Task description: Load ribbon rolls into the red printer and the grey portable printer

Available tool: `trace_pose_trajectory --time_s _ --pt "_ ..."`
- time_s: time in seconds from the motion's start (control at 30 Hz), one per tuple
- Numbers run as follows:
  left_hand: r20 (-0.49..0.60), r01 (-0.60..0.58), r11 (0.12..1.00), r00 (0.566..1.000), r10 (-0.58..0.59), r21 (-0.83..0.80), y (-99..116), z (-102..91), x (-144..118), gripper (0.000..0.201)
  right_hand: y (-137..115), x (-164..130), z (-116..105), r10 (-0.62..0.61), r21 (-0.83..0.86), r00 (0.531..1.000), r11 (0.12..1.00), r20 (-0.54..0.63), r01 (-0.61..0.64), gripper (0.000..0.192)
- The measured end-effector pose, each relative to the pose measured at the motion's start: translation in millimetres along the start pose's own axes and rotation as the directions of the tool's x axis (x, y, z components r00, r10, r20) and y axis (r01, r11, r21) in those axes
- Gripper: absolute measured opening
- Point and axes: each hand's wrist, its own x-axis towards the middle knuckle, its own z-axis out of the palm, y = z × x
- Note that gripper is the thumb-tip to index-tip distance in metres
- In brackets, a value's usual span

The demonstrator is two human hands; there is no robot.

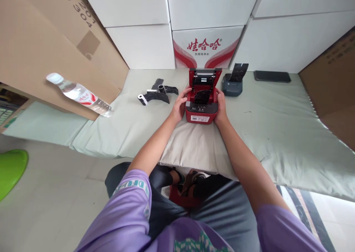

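Note:
A red label printer (pixel 201 118) stands in front of me with its lid raised and tilted back. Inside it lies a piece of black ribbon or film (pixel 202 96). My left hand (pixel 179 106) grips the printer's left side, and my right hand (pixel 220 107) grips its right side, so the two hold it between them. Left of the printer, rolls with loose black ribbon (pixel 158 96) lie on the cloth. To the right sits a small dark blue printer (pixel 232 88) with a black strip (pixel 239 72) sticking up from it.
A dark phone (pixel 272 76) lies at the back right of the cloth-covered surface (pixel 277 133). On the left is a clear water bottle (pixel 83 96) beside a large cardboard box (pixel 63 41). White boxes (pixel 206 47) are stacked behind. A green seat (pixel 12 170) shows at lower left.

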Motion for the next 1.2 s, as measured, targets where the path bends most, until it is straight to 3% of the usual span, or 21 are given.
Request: trace_pose_trajectory --time_s 0.17,0.3,0.4,0.5,0.63,0.7,0.77,0.83,0.93,1.0,1.03,1.1,1.2 --pt "-0.030 -0.012 0.999 0.999 0.014 0.046 0 -0.7 1 0.043 0 0 0 0.003 0.043 1.000 0.999 -0.004 -0.003 0.089" --pt "-0.026 -0.099 0.950 0.993 0.112 0.298 3 -6.0 2 0.039 7 5 -1 0.007 0.117 0.998 0.993 -0.055 0.000 0.086" --pt "0.122 -0.194 0.840 0.981 0.153 0.506 16 -5.6 -3 0.038 9 7 0 0.018 0.175 0.998 0.985 -0.068 -0.006 0.086" --pt "0.293 -0.294 0.685 0.948 0.122 0.667 34 -1.2 -6 0.051 7 7 1 0.012 0.290 0.996 0.957 -0.086 0.014 0.074" --pt "0.343 -0.350 0.555 0.932 0.120 0.755 53 5.0 13 0.056 4 6 2 0.046 0.385 0.992 0.923 -0.114 0.002 0.067" --pt "0.376 -0.324 0.490 0.926 -0.008 0.809 61 9.1 32 0.040 3 6 2 0.063 0.379 0.989 0.925 -0.135 -0.007 0.068" --pt "0.413 -0.326 0.353 0.887 -0.207 0.877 66 16.0 51 0.025 4 7 2 0.067 0.373 0.986 0.928 -0.150 -0.006 0.069" --pt "0.426 -0.395 0.161 0.830 -0.360 0.905 68 26.2 67 0.029 5 7 1 0.061 0.360 0.988 0.933 -0.141 -0.006 0.068" --pt "0.396 -0.511 -0.125 0.778 -0.488 0.850 66 43.8 81 0.035 7 8 1 0.053 0.333 0.992 0.943 -0.114 -0.012 0.067" --pt "0.347 -0.518 -0.209 0.772 -0.533 0.830 65 52.3 84 0.034 8 8 1 0.056 0.333 0.993 0.943 -0.109 -0.016 0.067" --pt "0.329 -0.499 -0.207 0.777 -0.537 0.841 66 54.4 84 0.033 8 9 1 0.057 0.333 0.992 0.943 -0.110 -0.018 0.068" --pt "0.330 -0.439 -0.104 0.793 -0.512 0.893 73 53.8 79 0.032 8 9 1 0.059 0.327 0.991 0.945 -0.117 -0.017 0.068" --pt "0.390 -0.323 0.230 0.841 -0.376 0.918 92 40.3 65 0.029 8 8 2 0.051 0.302 0.993 0.953 -0.107 -0.016 0.065"
